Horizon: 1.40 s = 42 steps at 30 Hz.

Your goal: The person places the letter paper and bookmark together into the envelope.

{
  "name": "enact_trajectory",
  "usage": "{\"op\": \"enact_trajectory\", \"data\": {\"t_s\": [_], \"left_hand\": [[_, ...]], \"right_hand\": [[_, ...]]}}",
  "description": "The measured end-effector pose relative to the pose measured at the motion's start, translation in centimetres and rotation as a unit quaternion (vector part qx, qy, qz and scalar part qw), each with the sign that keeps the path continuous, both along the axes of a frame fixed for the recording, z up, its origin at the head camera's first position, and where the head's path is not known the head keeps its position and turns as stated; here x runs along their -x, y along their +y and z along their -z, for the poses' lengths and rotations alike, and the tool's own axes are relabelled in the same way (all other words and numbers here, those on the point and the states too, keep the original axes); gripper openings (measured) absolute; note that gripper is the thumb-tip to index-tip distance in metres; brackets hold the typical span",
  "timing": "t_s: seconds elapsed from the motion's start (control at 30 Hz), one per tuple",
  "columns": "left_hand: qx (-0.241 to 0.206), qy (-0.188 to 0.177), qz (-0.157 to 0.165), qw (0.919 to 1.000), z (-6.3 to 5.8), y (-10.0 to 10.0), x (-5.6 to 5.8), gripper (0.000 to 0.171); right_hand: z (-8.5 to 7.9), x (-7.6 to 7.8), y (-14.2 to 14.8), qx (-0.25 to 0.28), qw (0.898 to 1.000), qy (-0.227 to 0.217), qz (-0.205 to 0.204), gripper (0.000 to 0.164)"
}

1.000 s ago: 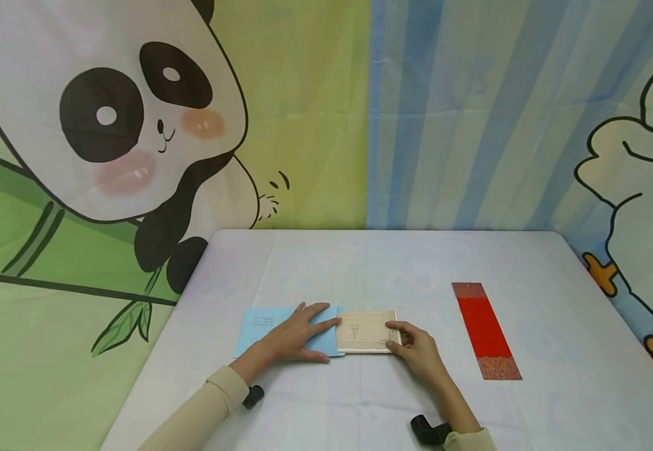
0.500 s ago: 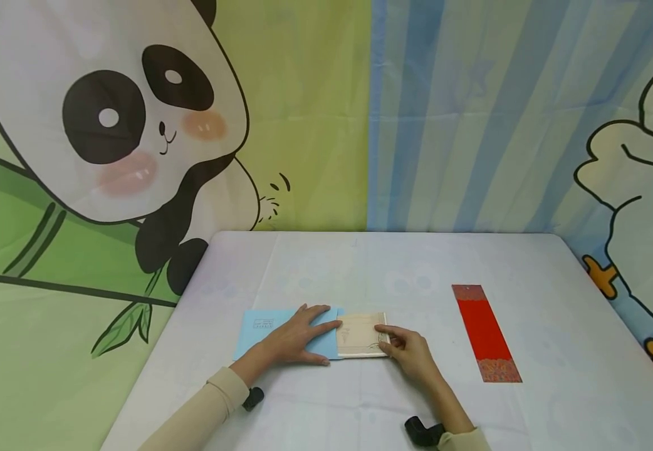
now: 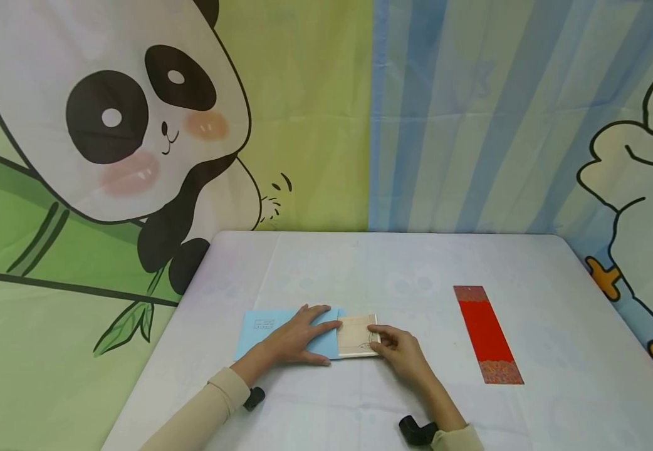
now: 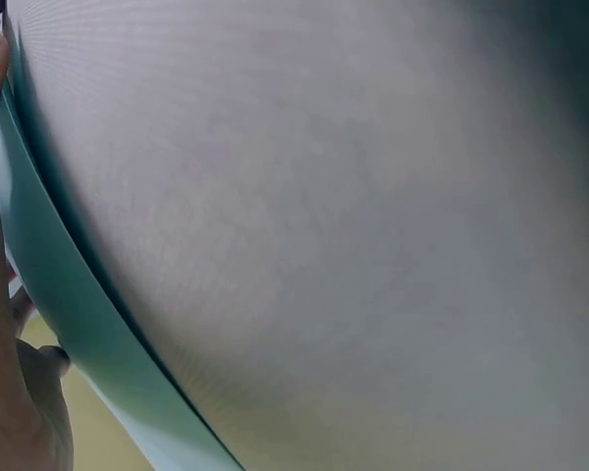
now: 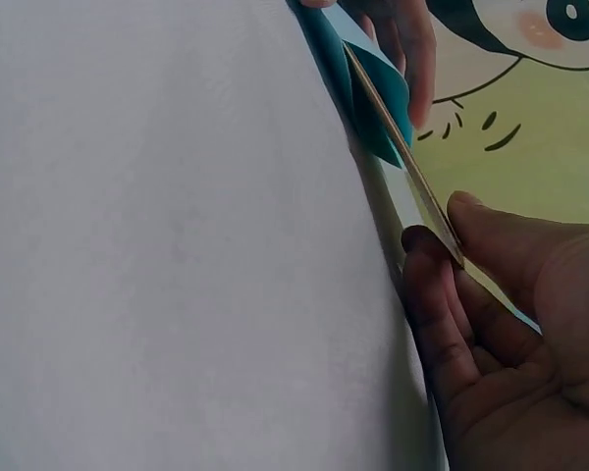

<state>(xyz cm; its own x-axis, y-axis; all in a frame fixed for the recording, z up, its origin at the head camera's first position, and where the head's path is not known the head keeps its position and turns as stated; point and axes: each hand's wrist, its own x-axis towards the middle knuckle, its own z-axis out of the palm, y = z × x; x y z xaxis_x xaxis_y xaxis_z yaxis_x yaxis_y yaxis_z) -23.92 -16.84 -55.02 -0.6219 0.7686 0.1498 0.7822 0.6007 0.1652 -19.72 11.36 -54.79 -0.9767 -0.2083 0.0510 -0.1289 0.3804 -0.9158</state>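
Note:
A light blue paper envelope [image 3: 254, 338] lies flat on the table, left of the middle. My left hand [image 3: 299, 338] rests on it with fingers spread. From its right end sticks a cream, thin booklet or card [image 3: 355, 335] with faint print; its left part is hidden inside. My right hand [image 3: 405, 356] pinches the cream piece at its right edge between thumb and fingers. In the right wrist view, the mouth of the envelope [image 5: 378, 108] gapes around the thin edge of the cream piece [image 5: 427, 196]. Along the left side of the left wrist view runs the envelope's edge [image 4: 88, 304].
A long red strip [image 3: 489, 332] with patterned ends lies on the right side of the white-covered table [image 3: 360, 269]. Black wrist-worn pieces sit at my left [image 3: 254, 398] and right wrists. A cartoon curtain [image 3: 304, 113] hangs behind the table's far edge.
My right hand has moved left with the cream piece, so more of it is inside the envelope. My left hand and the envelope have stayed in place.

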Motion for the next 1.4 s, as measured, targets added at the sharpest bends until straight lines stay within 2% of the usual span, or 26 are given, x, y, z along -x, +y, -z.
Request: {"op": "enact_trajectory", "data": {"t_s": [0.07, 0.17, 0.2, 0.3, 0.43, 0.8, 1.4], "left_hand": [[0.0, -0.001, -0.003, 1.0, -0.1, 0.0, 0.0, 0.081], [-0.003, -0.004, -0.006, 1.0, -0.2, 0.0, -0.1, 0.081], [-0.002, -0.005, -0.007, 1.0, -0.2, 0.0, -0.1, 0.081], [0.0, -0.01, -0.012, 0.9999, -0.1, 0.0, -0.1, 0.082], [-0.001, -0.017, -0.012, 0.9998, 0.0, 0.2, -0.1, 0.082], [0.0, -0.023, -0.013, 0.9996, 0.0, 0.8, -0.2, 0.082], [0.001, -0.019, -0.012, 0.9997, 0.0, 0.8, -0.1, 0.083]], "right_hand": [[-0.9, -0.4, 0.2, 0.015, 1.0, -0.008, 0.004, 0.032], [-0.9, -0.3, 0.7, 0.033, 0.999, -0.013, 0.012, 0.032], [-0.9, -0.3, 0.7, 0.036, 0.999, -0.013, 0.012, 0.032], [0.8, 0.2, 0.8, 0.038, 0.999, -0.005, 0.007, 0.032], [1.2, 0.2, 0.2, 0.036, 0.999, 0.008, -0.006, 0.033], [0.9, 0.0, -1.4, 0.039, 0.999, 0.001, 0.026, 0.034], [1.4, 0.2, -2.7, 0.044, 0.999, 0.001, 0.006, 0.034]]}}
